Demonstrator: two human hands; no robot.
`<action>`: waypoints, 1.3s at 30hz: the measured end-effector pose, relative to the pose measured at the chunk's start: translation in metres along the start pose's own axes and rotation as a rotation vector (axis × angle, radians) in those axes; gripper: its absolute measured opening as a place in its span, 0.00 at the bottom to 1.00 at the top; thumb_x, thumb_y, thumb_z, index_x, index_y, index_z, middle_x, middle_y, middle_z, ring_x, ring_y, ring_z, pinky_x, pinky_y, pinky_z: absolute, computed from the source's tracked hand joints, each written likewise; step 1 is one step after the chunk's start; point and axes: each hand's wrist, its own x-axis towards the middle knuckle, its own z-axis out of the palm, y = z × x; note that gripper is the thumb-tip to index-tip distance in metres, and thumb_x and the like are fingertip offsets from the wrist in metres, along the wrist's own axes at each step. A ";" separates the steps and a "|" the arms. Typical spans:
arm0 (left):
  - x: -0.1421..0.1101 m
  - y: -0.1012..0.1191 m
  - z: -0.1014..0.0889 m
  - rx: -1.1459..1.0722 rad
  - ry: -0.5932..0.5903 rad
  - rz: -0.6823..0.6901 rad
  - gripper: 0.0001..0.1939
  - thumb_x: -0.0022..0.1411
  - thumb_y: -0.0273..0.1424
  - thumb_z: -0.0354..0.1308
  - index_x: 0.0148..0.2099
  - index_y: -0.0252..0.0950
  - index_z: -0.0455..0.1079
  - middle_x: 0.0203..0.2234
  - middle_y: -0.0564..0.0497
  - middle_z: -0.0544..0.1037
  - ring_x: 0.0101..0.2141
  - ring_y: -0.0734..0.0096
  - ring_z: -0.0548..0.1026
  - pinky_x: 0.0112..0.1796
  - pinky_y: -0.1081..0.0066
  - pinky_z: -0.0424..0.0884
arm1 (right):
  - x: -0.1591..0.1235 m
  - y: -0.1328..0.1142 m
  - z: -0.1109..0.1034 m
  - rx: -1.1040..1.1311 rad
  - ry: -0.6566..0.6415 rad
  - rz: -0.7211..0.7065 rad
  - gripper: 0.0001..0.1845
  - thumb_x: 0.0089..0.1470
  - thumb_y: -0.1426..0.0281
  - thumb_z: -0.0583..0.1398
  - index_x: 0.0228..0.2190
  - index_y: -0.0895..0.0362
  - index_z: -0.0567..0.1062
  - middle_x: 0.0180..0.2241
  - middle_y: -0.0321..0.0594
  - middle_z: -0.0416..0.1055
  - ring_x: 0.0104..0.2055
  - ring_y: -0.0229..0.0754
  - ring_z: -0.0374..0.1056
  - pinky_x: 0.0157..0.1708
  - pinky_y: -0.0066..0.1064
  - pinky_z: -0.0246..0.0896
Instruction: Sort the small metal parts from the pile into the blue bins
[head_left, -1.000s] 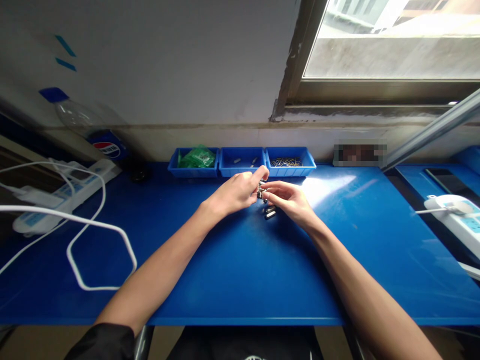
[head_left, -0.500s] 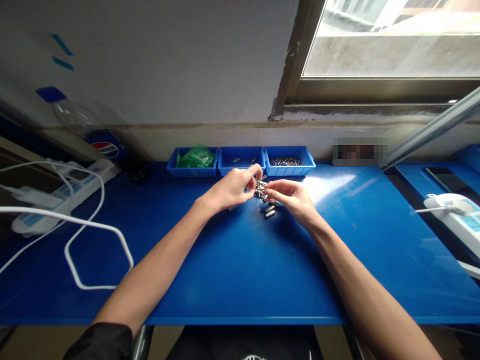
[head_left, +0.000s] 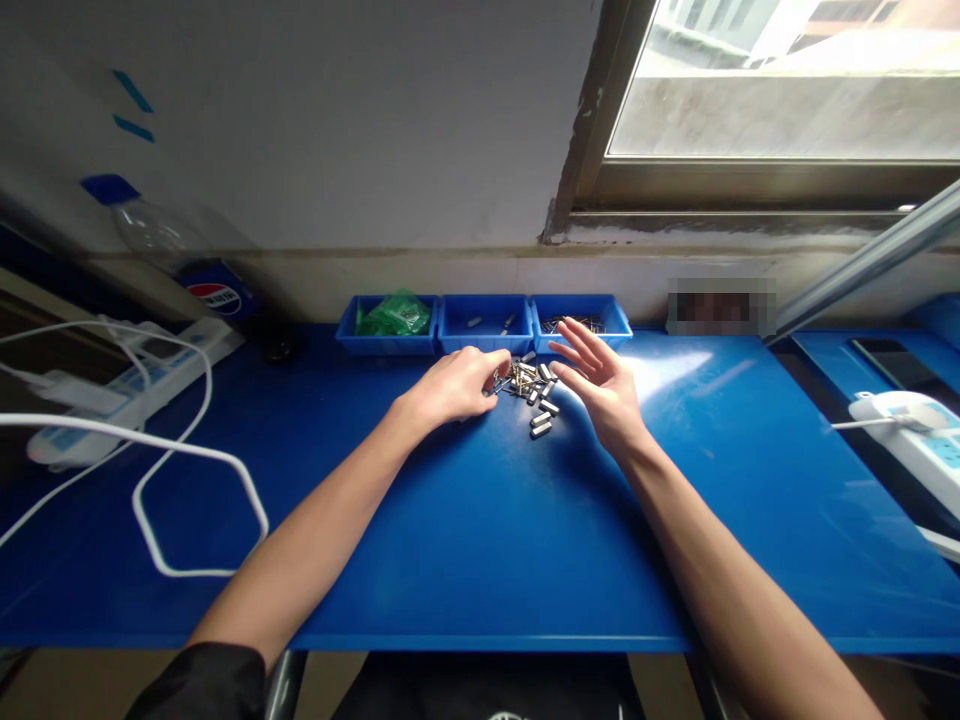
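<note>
On the blue table a loose pile of thin brass and silver screw-like pieces (head_left: pixel 519 379) lies mixed with short, blocky silver pieces (head_left: pixel 541 430), several of them at its near right side. My left hand (head_left: pixel 454 386) is at the pile's left edge, its fingers curled and thumb close to the fingertips. What sits between those fingers is too small to make out. To the right of the pile, my right hand (head_left: pixel 604 390) is raised slightly with fingers spread and nothing in it, partly in front of the right bin.
Three blue bins stand along the wall: the left bin (head_left: pixel 386 346) holds a green plastic bag (head_left: pixel 401 314), the middle bin (head_left: pixel 482 343) a few small pieces, the right bin (head_left: pixel 616 325) thin metal pieces. A cola bottle (head_left: pixel 214 290), white cable (head_left: pixel 142 505) and power strips (head_left: pixel 911 425) flank them.
My right hand has let go at the pile, moved slightly right and spread its fingers. My left hand has lowered its raised fingers toward the pile's left edge. More of the pile shows.
</note>
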 end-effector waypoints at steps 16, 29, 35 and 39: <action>0.002 0.005 -0.012 -0.270 0.157 -0.022 0.14 0.54 0.23 0.63 0.44 0.38 0.73 0.27 0.54 0.82 0.29 0.68 0.81 0.32 0.74 0.72 | -0.004 0.001 0.004 -0.072 -0.048 0.089 0.19 0.54 0.56 0.71 0.45 0.51 0.82 0.40 0.41 0.84 0.38 0.46 0.79 0.41 0.41 0.75; 0.003 0.014 -0.014 -0.734 0.282 0.112 0.15 0.52 0.27 0.72 0.41 0.32 0.75 0.38 0.45 0.82 0.36 0.65 0.84 0.39 0.70 0.81 | -0.006 -0.003 0.006 0.041 -0.180 0.244 0.22 0.50 0.57 0.74 0.46 0.51 0.83 0.38 0.40 0.84 0.36 0.44 0.78 0.41 0.39 0.73; 0.004 0.011 -0.012 -0.701 0.314 0.129 0.14 0.51 0.27 0.73 0.40 0.32 0.75 0.37 0.46 0.82 0.35 0.64 0.85 0.38 0.69 0.82 | -0.007 -0.004 0.006 0.111 -0.167 0.269 0.17 0.48 0.60 0.76 0.40 0.51 0.86 0.38 0.41 0.85 0.38 0.45 0.79 0.43 0.38 0.72; 0.004 0.012 -0.011 -0.658 0.308 0.145 0.12 0.52 0.26 0.71 0.39 0.32 0.75 0.37 0.47 0.81 0.34 0.65 0.84 0.37 0.70 0.81 | -0.007 -0.004 0.006 0.095 -0.178 0.277 0.16 0.48 0.60 0.76 0.40 0.51 0.87 0.39 0.41 0.85 0.39 0.46 0.79 0.43 0.39 0.72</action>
